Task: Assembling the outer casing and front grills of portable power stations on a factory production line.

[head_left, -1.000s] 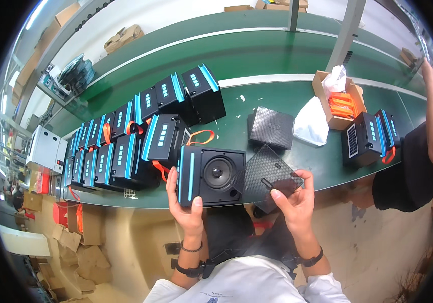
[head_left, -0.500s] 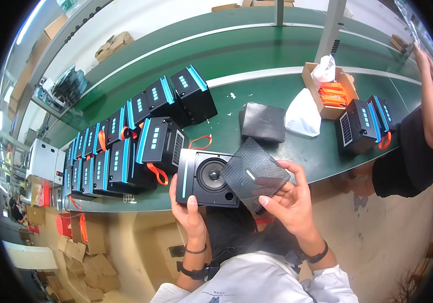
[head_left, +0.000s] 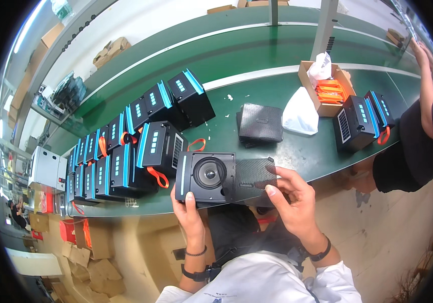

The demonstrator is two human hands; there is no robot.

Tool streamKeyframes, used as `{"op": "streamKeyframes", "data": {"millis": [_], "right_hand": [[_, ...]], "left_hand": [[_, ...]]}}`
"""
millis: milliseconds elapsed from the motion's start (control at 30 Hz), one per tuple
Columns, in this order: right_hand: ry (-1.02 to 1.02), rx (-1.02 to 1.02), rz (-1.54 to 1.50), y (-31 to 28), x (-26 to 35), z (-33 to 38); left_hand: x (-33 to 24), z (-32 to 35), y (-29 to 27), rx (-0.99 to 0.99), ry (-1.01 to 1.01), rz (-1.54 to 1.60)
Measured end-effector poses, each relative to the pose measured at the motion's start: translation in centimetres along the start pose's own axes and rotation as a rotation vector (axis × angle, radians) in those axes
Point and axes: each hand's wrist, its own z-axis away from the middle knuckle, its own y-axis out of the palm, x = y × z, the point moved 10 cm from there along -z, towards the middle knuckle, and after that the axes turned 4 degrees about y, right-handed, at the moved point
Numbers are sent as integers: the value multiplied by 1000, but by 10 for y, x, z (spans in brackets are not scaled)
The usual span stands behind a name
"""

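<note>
My left hand (head_left: 189, 218) grips the left side of a black speaker box (head_left: 187, 169), whose round cone faces up at the table's near edge. Between the thumb and fingers of my right hand (head_left: 295, 204) is a thin black mesh grille (head_left: 255, 173). The grille's left part overlaps the right side of the box, and the cone stays uncovered. Beyond the box lies a small stack of black mesh grilles (head_left: 262, 122). Just left of it stands a black box with a blue stripe and an orange strap (head_left: 161, 146).
Rows of black boxes with blue stripes (head_left: 118, 171) fill the table's left. A white bag (head_left: 301, 112) lies by a cardboard box (head_left: 327, 109) of orange straps. Two more black boxes (head_left: 352, 126) stand at right, near another person (head_left: 431, 123). Cardboard (head_left: 102, 276) litters the floor.
The grille in my right hand has turned from a diamond slant to lie more level with the box and tilted flatter. My left hand keeps its hold on the speaker box.
</note>
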Motion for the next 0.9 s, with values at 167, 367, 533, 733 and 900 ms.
{"op": "streamKeyframes", "data": {"millis": [167,367,533,733,900], "right_hand": [[-123,-49,158,-4,15,1],[-125,10,214,-10,13,13],[-10,82,177,-11,-19,32],[420,-25,-154,-24,-117,66],[508,-71,-249,-29,-162,78]], "left_hand": [[-5,5,11,63,-46,-279],[-53,22,31,65,205,-553],[-62,82,78,569,35,-349],[36,135,76,563,-646,-28],[67,145,73,466,-724,38]]}}
